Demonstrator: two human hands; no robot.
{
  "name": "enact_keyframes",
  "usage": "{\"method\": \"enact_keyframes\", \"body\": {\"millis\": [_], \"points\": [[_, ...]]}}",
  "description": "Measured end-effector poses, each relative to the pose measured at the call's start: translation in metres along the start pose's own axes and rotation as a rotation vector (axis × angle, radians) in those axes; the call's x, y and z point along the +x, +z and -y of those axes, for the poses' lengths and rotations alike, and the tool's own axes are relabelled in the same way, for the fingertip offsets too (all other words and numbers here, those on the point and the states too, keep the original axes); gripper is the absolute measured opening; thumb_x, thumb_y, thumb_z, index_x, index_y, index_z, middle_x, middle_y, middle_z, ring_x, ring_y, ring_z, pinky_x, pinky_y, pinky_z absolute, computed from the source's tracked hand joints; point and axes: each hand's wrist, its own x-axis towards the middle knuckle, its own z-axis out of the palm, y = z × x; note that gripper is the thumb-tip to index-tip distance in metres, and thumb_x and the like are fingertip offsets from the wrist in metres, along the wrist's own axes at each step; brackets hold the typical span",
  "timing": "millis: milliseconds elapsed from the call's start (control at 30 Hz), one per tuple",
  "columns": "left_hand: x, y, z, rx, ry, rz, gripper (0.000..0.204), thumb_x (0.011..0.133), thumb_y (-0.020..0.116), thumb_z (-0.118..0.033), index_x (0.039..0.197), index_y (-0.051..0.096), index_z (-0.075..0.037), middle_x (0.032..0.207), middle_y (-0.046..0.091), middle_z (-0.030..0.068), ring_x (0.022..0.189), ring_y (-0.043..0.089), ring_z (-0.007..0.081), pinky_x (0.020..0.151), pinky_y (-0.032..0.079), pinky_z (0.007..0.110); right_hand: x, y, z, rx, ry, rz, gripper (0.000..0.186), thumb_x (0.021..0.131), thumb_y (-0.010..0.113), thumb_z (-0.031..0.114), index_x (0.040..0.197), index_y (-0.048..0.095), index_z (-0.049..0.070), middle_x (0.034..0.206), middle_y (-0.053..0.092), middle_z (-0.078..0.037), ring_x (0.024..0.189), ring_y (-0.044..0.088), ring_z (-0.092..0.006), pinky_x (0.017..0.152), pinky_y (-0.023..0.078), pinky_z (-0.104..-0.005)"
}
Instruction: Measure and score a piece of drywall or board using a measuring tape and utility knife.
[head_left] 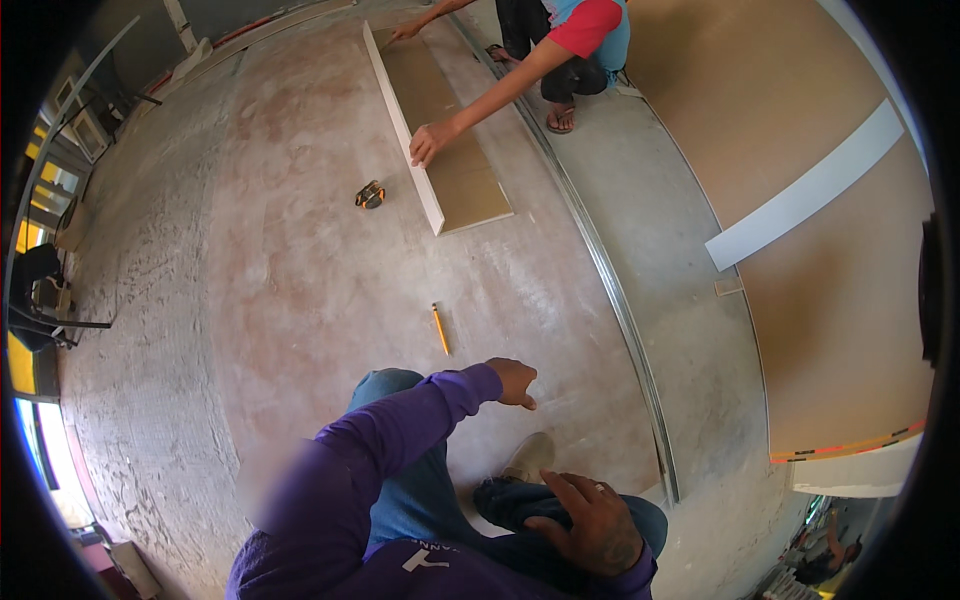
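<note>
My left hand [515,384] hangs over my bent knee, its fingers loosely bent and partly turned from view; I see nothing in it. By my other knee is my right hand [592,527], open, with the fingers and thumb apart and a ring on one finger. A yellow pencil [440,329] lies on the floor ahead of my left hand. Farther off, a black and yellow tape measure [370,194] sits beside a long brown board [470,200] with a white strip [400,130] standing along its left edge. A crouching co-worker's hand [432,143] grips that strip.
A long metal channel [600,260] runs along the floor to my right. Beyond it stand large brown panels [810,330] with a white strip [810,190] lying across them. Dark-legged furniture [45,300] is at the far left. The co-worker [575,45] crouches at the top.
</note>
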Motion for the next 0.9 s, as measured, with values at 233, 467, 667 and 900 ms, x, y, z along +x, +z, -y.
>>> {"method": "enact_keyframes", "body": {"millis": [233,467,667,900], "points": [[0.001,0.0,0.001,-0.008,0.004,0.0,0.071,0.084,0.064,-0.051,0.132,0.047,-0.003,0.112,0.066,0.0152,0.11,0.06,0.0332,0.092,0.047,0.043,0.001,0.001,0.0,-0.002,0.001,0.0,0.058,0.078,0.074,0.038,0.123,0.057,0.005,0.107,0.065,-0.017,0.097,0.065,-0.0321,0.085,0.051,-0.0399],[0.002,0.002,0.0,-0.016,0.018,0.004,0.07,0.083,0.064,-0.051,0.131,0.048,-0.002,0.113,0.065,0.0168,0.11,0.059,0.0346,0.093,0.047,0.044,0.0,0.002,0.0,0.001,0.008,0.006,0.058,0.078,0.075,0.037,0.122,0.057,0.005,0.107,0.065,-0.017,0.097,0.065,-0.0328,0.083,0.052,-0.0405],[0.009,0.006,0.001,-0.018,0.058,-0.033,0.07,0.083,0.064,-0.052,0.129,0.05,-0.001,0.116,0.063,0.0202,0.11,0.058,0.0367,0.093,0.046,0.046,-0.004,0.005,-0.005,0.011,0.031,0.009,0.058,0.079,0.074,0.035,0.124,0.055,0.004,0.107,0.065,-0.018,0.097,0.065,-0.034,0.084,0.051,-0.0428],[0.007,0.002,-0.003,-0.004,0.034,-0.019,0.068,0.083,0.064,-0.052,0.126,0.052,-0.002,0.116,0.062,0.0209,0.109,0.059,0.0374,0.092,0.047,0.046,-0.005,0.007,-0.011,0.035,0.033,0.028,0.06,0.081,0.072,0.037,0.127,0.053,0.004,0.108,0.064,-0.02,0.099,0.065,-0.0349,0.086,0.051,-0.0448]]}}
